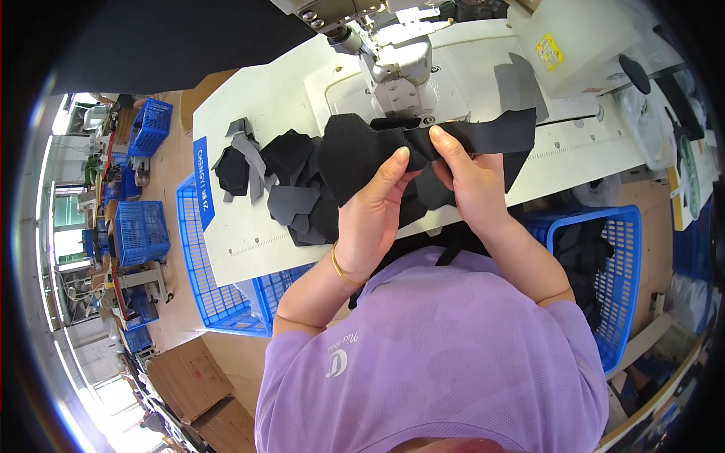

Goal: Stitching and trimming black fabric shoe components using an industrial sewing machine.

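Both hands hold a black fabric piece (351, 155) up in front of the sewing machine (400, 72). My left hand (374, 204) pinches it near the middle, thumb on top. Close beside it, my right hand (474, 175) grips the same black material, where a strip (502, 134) runs out to the right. Whether this is one piece or two joined pieces I cannot tell. Behind and below the hands lies a pile of black and grey fabric pieces (293, 202) on the white table (242, 245).
A blue basket (219, 279) stands at the table's left, and another blue basket (623, 279) with black pieces sits to the right. A grey piece (519, 84) lies right of the machine. Cardboard boxes (189, 377) are on the floor at lower left.
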A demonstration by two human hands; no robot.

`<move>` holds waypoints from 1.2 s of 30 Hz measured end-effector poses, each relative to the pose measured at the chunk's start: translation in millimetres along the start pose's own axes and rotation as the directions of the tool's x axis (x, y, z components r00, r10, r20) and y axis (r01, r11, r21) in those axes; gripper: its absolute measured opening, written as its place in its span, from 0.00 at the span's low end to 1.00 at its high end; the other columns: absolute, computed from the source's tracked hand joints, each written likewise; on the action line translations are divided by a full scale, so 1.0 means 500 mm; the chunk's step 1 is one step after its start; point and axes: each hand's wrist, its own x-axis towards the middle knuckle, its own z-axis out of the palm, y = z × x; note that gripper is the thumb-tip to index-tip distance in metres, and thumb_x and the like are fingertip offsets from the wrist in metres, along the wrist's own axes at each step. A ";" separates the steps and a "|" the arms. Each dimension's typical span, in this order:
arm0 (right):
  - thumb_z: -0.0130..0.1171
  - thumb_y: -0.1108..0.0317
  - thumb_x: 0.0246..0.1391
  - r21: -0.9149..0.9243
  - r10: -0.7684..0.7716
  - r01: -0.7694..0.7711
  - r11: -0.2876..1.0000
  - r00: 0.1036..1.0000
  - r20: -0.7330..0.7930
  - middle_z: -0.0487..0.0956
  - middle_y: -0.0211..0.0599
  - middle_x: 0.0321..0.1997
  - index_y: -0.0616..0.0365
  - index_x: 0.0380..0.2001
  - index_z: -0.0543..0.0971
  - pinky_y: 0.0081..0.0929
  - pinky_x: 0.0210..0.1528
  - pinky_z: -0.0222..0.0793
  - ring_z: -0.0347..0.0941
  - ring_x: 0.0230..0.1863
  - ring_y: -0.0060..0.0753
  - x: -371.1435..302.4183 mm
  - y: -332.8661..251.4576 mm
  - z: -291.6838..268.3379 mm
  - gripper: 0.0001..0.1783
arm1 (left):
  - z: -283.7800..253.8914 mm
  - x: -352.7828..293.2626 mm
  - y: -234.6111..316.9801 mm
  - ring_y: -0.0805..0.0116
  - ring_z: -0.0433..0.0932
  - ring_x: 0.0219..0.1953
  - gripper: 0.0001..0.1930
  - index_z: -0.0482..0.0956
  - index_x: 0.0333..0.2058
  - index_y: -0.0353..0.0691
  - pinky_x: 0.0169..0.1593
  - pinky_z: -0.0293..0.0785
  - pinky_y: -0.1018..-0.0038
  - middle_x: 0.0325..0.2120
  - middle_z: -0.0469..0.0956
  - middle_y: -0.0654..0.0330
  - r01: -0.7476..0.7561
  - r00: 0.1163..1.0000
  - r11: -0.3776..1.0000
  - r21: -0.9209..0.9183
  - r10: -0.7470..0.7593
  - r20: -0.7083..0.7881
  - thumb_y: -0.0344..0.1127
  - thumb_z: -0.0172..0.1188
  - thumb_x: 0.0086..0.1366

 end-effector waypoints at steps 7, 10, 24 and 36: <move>0.55 0.71 0.61 0.016 -0.023 0.023 1.000 1.000 -0.012 0.68 0.23 0.20 0.59 0.27 0.74 0.15 0.15 0.48 0.55 0.15 0.11 -0.007 0.003 -0.004 0.08 | -0.005 0.011 -0.001 0.73 0.78 0.40 0.06 0.81 0.39 0.39 0.45 0.73 0.74 0.36 0.81 0.63 0.136 0.991 0.990 -0.030 -0.136 -0.004 0.27 0.60 0.64; 0.55 0.71 0.60 0.065 0.014 -0.007 0.998 0.994 -0.112 0.69 0.24 0.21 0.59 0.26 0.75 0.15 0.15 0.47 0.54 0.14 0.12 -0.009 0.002 0.002 0.08 | -0.003 0.008 -0.001 0.73 0.78 0.40 0.06 0.80 0.40 0.39 0.45 0.73 0.73 0.37 0.81 0.63 0.142 0.990 0.990 -0.025 -0.142 0.006 0.27 0.60 0.64; 0.56 0.69 0.58 0.138 0.213 -0.210 0.968 0.977 -0.010 0.74 0.27 0.22 0.58 0.25 0.75 0.16 0.16 0.48 0.55 0.14 0.15 0.001 0.010 -0.030 0.09 | -0.003 0.003 -0.010 0.69 0.74 0.51 0.12 0.77 0.47 0.33 0.59 0.66 0.70 0.47 0.78 0.57 0.112 0.992 0.993 0.025 -0.113 0.054 0.32 0.53 0.69; 0.57 0.64 0.60 0.009 0.306 -0.306 0.952 0.950 -0.058 0.72 0.25 0.20 0.59 0.24 0.77 0.15 0.16 0.47 0.57 0.15 0.10 -0.010 0.003 -0.041 0.13 | -0.011 0.018 -0.013 0.67 0.75 0.49 0.12 0.78 0.45 0.31 0.60 0.66 0.68 0.44 0.79 0.56 0.064 0.998 0.997 0.043 -0.065 0.024 0.31 0.53 0.68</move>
